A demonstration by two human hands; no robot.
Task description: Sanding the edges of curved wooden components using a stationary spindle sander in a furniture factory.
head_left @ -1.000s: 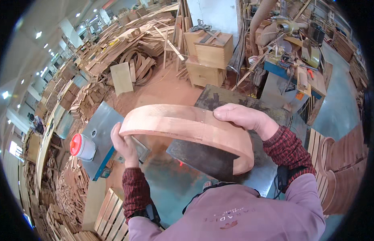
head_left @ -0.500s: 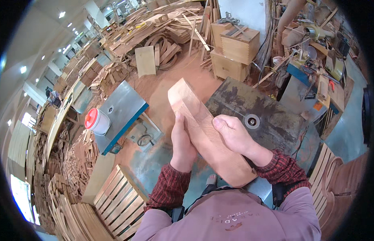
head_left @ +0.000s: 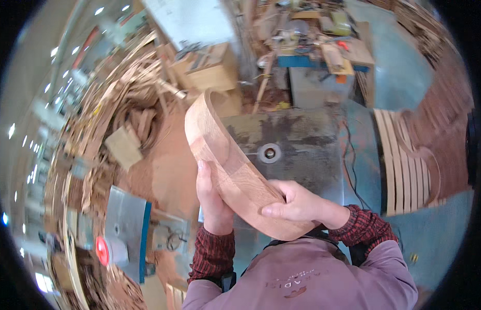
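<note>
A curved, light-brown wooden piece (head_left: 227, 178) slants across the front of my body, its far end up to the left and its near end close to my shirt. The concave side shows at the far end. My left hand (head_left: 213, 196) grips its left side, thumb lying up along the wood. On the right, my right hand (head_left: 297, 204) is closed over the near part, thumb on the upper face and the other fingers behind the edge. Beyond the wood lies a dark, stained machine table (head_left: 302, 135) with a round spindle fitting (head_left: 270, 153).
At lower left stands a grey machine table (head_left: 128, 217) with a white bucket (head_left: 116, 251) under a red lid. Slatted wood (head_left: 398, 163) is stacked at right. Behind are wooden boxes (head_left: 214, 70), a cluttered workbench (head_left: 323, 64) and scrap piles (head_left: 132, 88). A cable (head_left: 350, 155) trails beside the dark table.
My view has swung to the right, bringing the dark table to the middle. The wooden piece has rolled to show more of its concave side, and my right hand sits nearer its close end.
</note>
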